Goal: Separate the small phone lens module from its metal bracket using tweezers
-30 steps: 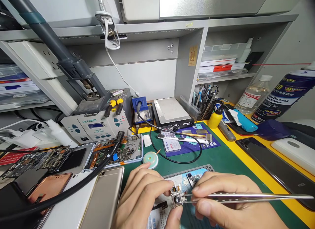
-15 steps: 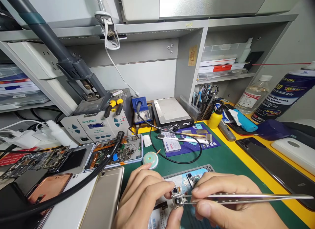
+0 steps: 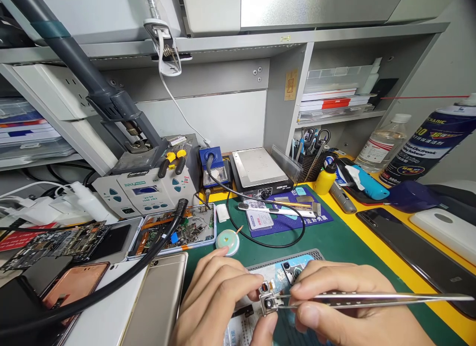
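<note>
Between its thumb and a fingertip, my left hand [image 3: 223,299] pinches a small camera module [image 3: 268,302] with two lenses, at the lower middle. From the right, my right hand [image 3: 334,304] grips metal tweezers [image 3: 379,300] between thumb and fingers. The tweezer tips meet the module's right side. Beneath both hands lies a blue and white work mat [image 3: 308,258] with a grey perforated edge. Another dark part with a round lens [image 3: 293,271] rests there beside my right fingers.
A round green-topped tin [image 3: 227,242] stands just beyond my left fingers. Phones [image 3: 154,296] lie at left, beside a tray of circuit parts [image 3: 197,227]. A black cable loops over the green mat [image 3: 342,242]. At right are a dark phone [image 3: 416,252] and a yellow bottle [image 3: 325,177].
</note>
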`<state>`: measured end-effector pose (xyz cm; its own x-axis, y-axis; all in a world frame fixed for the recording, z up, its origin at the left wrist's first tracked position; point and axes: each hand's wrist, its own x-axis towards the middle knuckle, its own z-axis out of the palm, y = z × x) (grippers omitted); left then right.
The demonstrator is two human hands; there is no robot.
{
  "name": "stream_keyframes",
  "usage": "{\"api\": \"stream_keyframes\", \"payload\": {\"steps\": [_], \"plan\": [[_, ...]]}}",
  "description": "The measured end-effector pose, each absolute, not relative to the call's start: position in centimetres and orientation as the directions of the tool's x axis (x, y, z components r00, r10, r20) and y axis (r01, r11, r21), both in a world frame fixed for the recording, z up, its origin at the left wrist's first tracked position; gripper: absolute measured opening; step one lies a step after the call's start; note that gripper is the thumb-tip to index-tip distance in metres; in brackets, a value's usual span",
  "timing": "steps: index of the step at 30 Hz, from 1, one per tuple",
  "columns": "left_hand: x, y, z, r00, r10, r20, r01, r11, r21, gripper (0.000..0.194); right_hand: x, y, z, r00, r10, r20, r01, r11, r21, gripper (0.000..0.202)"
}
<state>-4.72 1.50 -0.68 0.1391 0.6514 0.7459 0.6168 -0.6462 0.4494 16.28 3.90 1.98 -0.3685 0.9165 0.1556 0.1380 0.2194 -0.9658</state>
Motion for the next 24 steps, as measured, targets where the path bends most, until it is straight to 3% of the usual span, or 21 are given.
{"api": "stream_keyframes", "payload": {"steps": [9, 13, 17, 21, 24], "plan": [[-4.7, 1.5, -0.5, 0.125, 0.635, 0.762, 0.614, -0.653, 0.444, 0.028, 16.1, 3.8, 1.9, -0.350, 0.925, 0.149, 0.169, 0.219, -0.961, 0.007], [-5.3, 1.4, 0.5, 0.201, 0.644, 0.738, 0.666, -0.642, 0.379, 0.033, 15.1, 4.3, 3.3, -0.294, 0.931, 0.215, 0.191, 0.278, -0.942, 0.029], [-6.0, 1.4, 0.7, 0.281, 0.634, 0.721, 0.666, -0.670, 0.329, 0.034, 14.4, 4.5, 4.4, -0.274, 0.927, 0.257, 0.203, 0.317, -0.926, 0.034], [-6.3, 1.3, 0.3, 0.295, 0.622, 0.725, 0.679, -0.671, 0.300, 0.032, 14.8, 4.2, 4.0, -0.269, 0.924, 0.271, 0.198, 0.329, -0.923, 0.027], [-6.5, 1.3, 0.1, 0.304, 0.618, 0.725, 0.674, -0.677, 0.295, 0.033, 15.3, 3.9, 3.4, -0.281, 0.913, 0.295, 0.155, 0.346, -0.925, 0.009]]}}
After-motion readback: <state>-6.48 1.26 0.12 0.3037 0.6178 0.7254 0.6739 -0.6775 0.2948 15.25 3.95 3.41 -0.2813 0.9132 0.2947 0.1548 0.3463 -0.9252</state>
